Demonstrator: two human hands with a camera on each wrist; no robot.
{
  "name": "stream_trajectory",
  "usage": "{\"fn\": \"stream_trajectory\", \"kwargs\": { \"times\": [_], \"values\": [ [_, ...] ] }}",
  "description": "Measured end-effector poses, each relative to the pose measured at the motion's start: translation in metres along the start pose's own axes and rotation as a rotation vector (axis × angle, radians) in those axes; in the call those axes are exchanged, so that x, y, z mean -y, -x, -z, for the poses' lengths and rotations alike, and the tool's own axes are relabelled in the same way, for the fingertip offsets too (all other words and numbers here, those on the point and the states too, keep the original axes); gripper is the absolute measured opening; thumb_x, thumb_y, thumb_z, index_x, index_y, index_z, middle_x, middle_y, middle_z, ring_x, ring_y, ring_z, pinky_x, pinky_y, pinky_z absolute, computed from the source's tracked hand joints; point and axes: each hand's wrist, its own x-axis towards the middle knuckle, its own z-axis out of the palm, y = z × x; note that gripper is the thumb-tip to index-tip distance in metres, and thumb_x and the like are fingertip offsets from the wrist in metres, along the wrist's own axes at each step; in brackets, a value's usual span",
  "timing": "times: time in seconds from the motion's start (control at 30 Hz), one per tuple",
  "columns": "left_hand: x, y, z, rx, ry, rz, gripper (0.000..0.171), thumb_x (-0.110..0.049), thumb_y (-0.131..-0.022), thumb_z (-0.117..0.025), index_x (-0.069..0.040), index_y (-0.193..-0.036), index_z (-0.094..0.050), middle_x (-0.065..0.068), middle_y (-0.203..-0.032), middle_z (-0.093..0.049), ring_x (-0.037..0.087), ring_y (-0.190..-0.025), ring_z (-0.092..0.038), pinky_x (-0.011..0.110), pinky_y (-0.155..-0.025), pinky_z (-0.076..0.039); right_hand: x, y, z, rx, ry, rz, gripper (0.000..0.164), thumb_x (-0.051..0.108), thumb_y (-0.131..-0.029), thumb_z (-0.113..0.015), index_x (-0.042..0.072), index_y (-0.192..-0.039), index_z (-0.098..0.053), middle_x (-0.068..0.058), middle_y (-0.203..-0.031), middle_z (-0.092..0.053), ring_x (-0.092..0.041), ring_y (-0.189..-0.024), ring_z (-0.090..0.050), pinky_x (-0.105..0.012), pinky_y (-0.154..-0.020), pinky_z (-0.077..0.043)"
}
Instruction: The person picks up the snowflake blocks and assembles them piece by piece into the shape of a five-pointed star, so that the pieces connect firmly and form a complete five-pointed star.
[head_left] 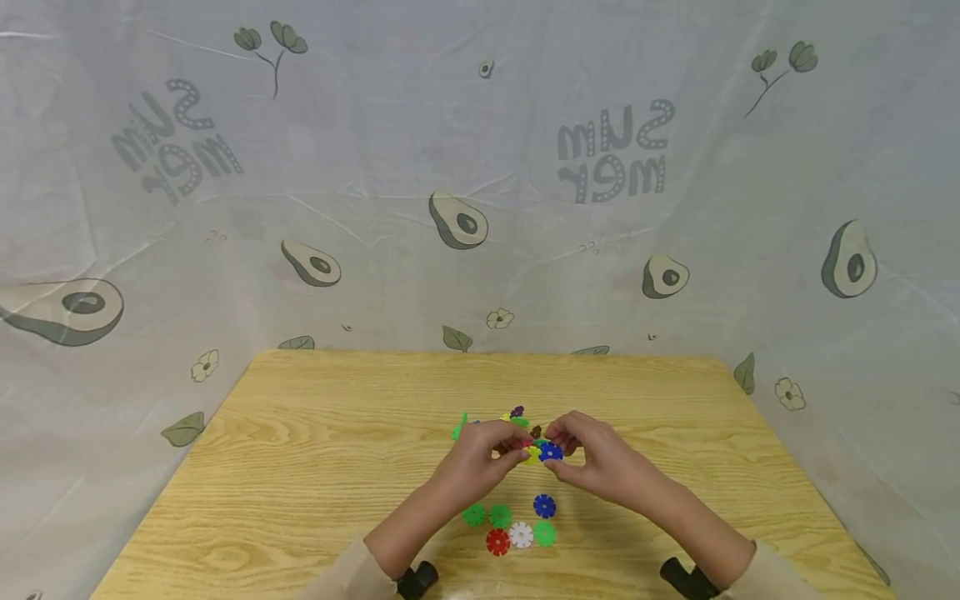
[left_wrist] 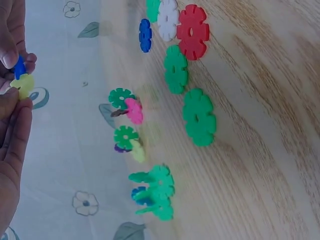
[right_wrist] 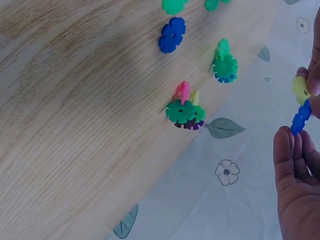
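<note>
Above the table, my left hand (head_left: 480, 450) pinches a yellow notched plastic disc (head_left: 532, 455) between thumb and fingers. My right hand (head_left: 600, 458) holds a blue notched disc (head_left: 551, 451) by its edge, thumb below and fingers above. The two discs meet edge to edge, as the blue disc (right_wrist: 300, 117) and yellow disc (right_wrist: 300, 90) show in the right wrist view; whether their notches interlock I cannot tell. Fingers hide part of both.
Nearer me lie loose discs: a red disc (head_left: 497, 542), a white disc (head_left: 521, 534), a blue disc (head_left: 544, 506) and several green ones (head_left: 500, 516). Beyond the hands stand joined clusters, one mostly green (left_wrist: 162, 182), another with a pink disc (right_wrist: 184, 92). A patterned curtain (head_left: 480, 283) surrounds the wooden table (head_left: 315, 433).
</note>
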Motion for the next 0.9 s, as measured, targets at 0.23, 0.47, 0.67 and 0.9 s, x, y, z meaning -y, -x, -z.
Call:
{"fn": "stream_trajectory", "kwargs": {
  "times": [0.23, 0.47, 0.67, 0.9],
  "values": [
    [0.0021, 0.0013, 0.0011, -0.024, -0.006, -0.001, 0.011, -0.007, -0.099, -0.071, -0.007, -0.106, -0.079, 0.008, -0.103, -0.079, 0.017, -0.092, -0.076, 0.018, -0.081, -0.059, 0.0030, 0.0007, -0.0018, -0.033, -0.017, 0.007, 0.027, 0.017, -0.097, -0.076, 0.004, -0.119, -0.067, -0.005, -0.110, -0.070, -0.014, -0.094, -0.070, -0.025, -0.082, -0.061],
    [0.0022, 0.0012, 0.0031, -0.034, -0.006, -0.014, 0.010, -0.008, -0.099, -0.071, -0.007, -0.105, -0.079, 0.008, -0.103, -0.078, 0.017, -0.091, -0.076, 0.018, -0.081, -0.059, 0.0027, -0.0009, -0.0004, -0.001, -0.051, 0.016, 0.026, 0.021, -0.100, -0.073, 0.005, -0.120, -0.072, -0.005, -0.112, -0.075, -0.009, -0.092, -0.071, -0.026, -0.080, -0.061],
    [0.0017, 0.0008, 0.0038, -0.016, -0.001, -0.016, 0.010, -0.008, -0.099, -0.070, -0.006, -0.104, -0.078, 0.008, -0.101, -0.077, 0.014, -0.090, -0.074, 0.018, -0.082, -0.059, 0.0013, -0.0018, 0.0024, 0.058, -0.046, 0.055, 0.024, 0.023, -0.102, -0.070, 0.006, -0.119, -0.074, -0.002, -0.109, -0.075, -0.003, -0.091, -0.068, -0.027, -0.079, -0.061],
    [0.0005, 0.0010, 0.0051, -0.013, 0.016, -0.022, 0.009, -0.008, -0.099, -0.071, -0.006, -0.104, -0.078, 0.008, -0.100, -0.078, 0.011, -0.086, -0.072, 0.018, -0.080, -0.058, 0.0028, -0.0011, 0.0012, 0.069, -0.034, 0.113, 0.021, 0.024, -0.105, -0.065, 0.011, -0.119, -0.073, 0.000, -0.111, -0.073, 0.000, -0.093, -0.064, -0.024, -0.078, -0.058]
  ]
}}
